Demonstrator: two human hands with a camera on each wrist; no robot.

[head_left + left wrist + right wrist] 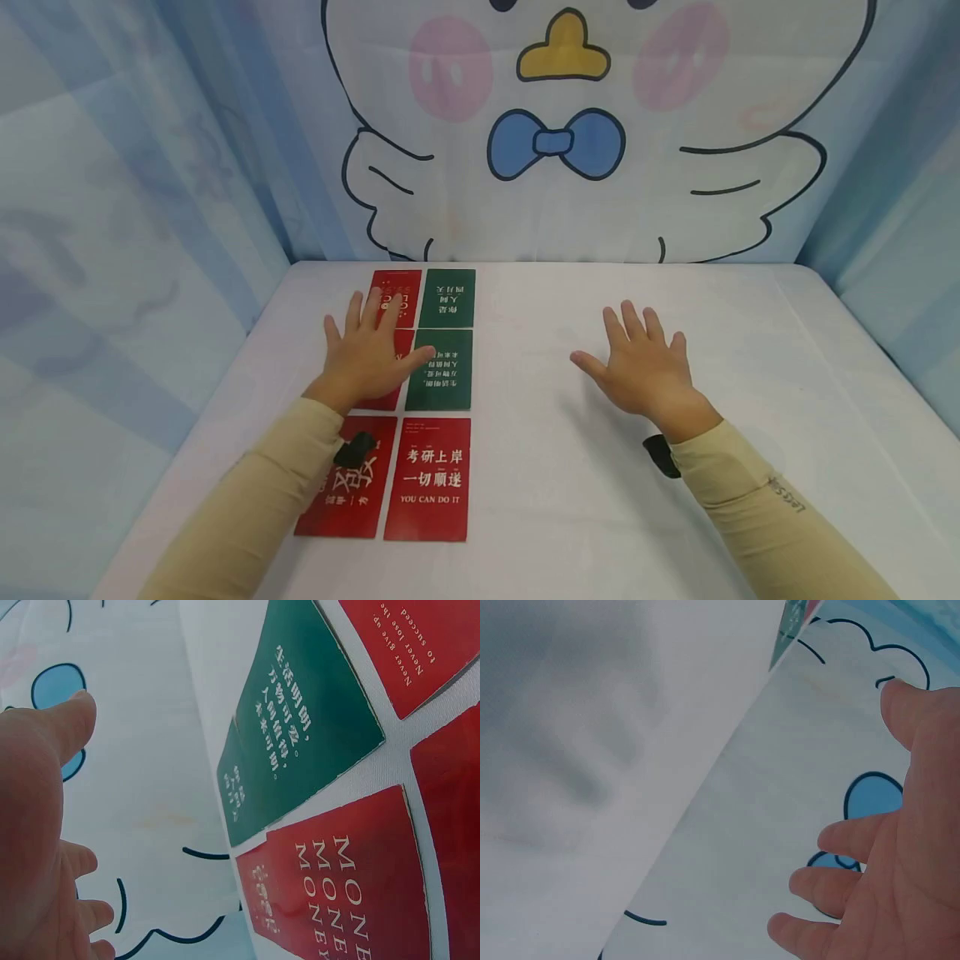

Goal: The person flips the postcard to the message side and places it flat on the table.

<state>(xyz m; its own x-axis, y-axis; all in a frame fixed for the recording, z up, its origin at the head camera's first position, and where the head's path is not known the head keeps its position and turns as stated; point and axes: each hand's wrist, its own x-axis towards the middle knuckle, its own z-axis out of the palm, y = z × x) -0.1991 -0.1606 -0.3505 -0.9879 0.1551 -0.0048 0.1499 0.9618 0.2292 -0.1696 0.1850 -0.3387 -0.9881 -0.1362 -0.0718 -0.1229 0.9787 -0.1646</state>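
Observation:
Several thin red and green booklets with printed lettering lie flat in two columns on the left half of the white table. My left hand (363, 358) spreads its fingers over the left column, raised above it and holding nothing. It partly covers a red booklet (345, 877) printed "MONEY". Beside its thumb lies a green booklet (442, 379), with another green booklet (448, 298) behind. Nearer the front are a red "YOU CAN DO IT" booklet (427, 483) and a red booklet (345, 517) partly under the left forearm. My right hand (645, 371), fingers spread, hovers over the table's right half, holding nothing.
The white table (540, 500) ends at a hanging backdrop (555, 217) with a cartoon bird. Pale blue curtains (90, 292) close off both sides. A dark device (660, 457) sits at each wrist. The right hand's shadow falls on the tabletop.

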